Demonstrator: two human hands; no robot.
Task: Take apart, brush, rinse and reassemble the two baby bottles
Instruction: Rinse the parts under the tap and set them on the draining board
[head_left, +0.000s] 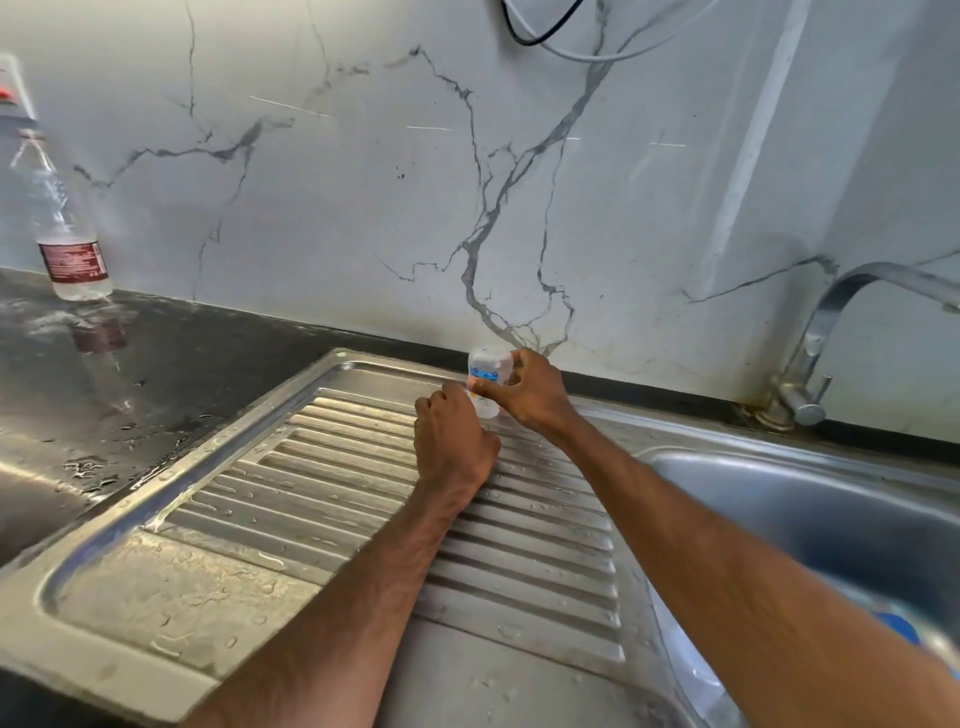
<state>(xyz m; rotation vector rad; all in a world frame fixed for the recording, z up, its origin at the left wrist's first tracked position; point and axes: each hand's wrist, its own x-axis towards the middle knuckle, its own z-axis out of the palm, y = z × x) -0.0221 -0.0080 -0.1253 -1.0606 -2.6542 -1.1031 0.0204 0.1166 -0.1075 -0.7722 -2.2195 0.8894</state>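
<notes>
reaching across the drainboard (322, 493), right hand (530, 397) fingers grip the baby bottle (485, 366); left hand (454, 439) curled beside it, grip unclear.

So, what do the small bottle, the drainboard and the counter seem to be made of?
Bottle: probably clear plastic; the wall is see-through, with a printed blue band.
Drainboard: stainless steel with a brushed finish; it has a dull grey shine and pressed ribs.
Counter: dark polished stone, perhaps granite; it is wet and reflects like a mirror.
</notes>
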